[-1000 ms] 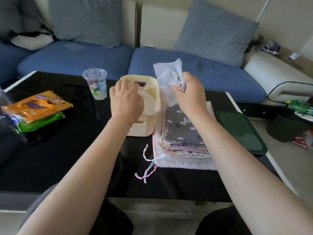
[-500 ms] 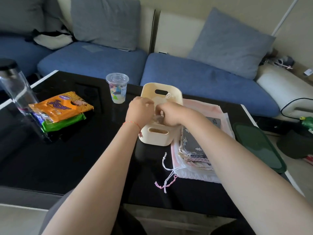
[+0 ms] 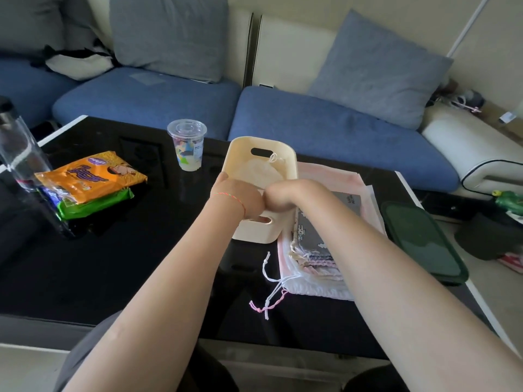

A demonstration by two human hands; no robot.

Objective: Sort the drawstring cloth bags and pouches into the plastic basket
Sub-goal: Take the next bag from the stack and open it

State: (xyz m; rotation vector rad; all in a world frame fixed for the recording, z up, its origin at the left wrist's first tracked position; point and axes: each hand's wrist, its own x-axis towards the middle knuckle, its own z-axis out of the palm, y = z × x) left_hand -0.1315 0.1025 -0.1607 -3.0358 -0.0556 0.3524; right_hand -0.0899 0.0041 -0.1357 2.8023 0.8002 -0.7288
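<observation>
- Looking nearest you first, the loose white and pink drawstring cords [image 3: 271, 290] trail off the stack onto the glossy black table [image 3: 113, 264]; they will snag a passing wrist, so lift clear of them.
- Just beyond, the flat stack of patterned cloth drawstring bags [image 3: 317, 250] lies under your right forearm, touching the basket's right side. I'd judge these light, limp and easy to fold; pinch one by its gathered top hem, not by the cords, or it will swing.
- Your left hand [image 3: 240, 198] and right hand [image 3: 285, 193] sit knuckle to knuckle at the near end of the cream plastic basket [image 3: 254, 230], fingers dipped inside. Whether they grip cloth or only press it down I cannot tell; the fingertips are hidden.
- Inside the basket, a pale, thin pouch [image 3: 257, 172] lies flat with its white cord looped against the far wall near the handle slot. Soft stuff like this springs back, so press it flat.
- Room: open table to the left of the basket; to the right a dark green plastic lid [image 3: 421, 241] sits near the table edge, so keep your elbow in.
- Farther left, the orange and green snack packets [image 3: 87, 182] and the clear lidded plastic cup [image 3: 188, 145] stand well apart from your path.
</observation>
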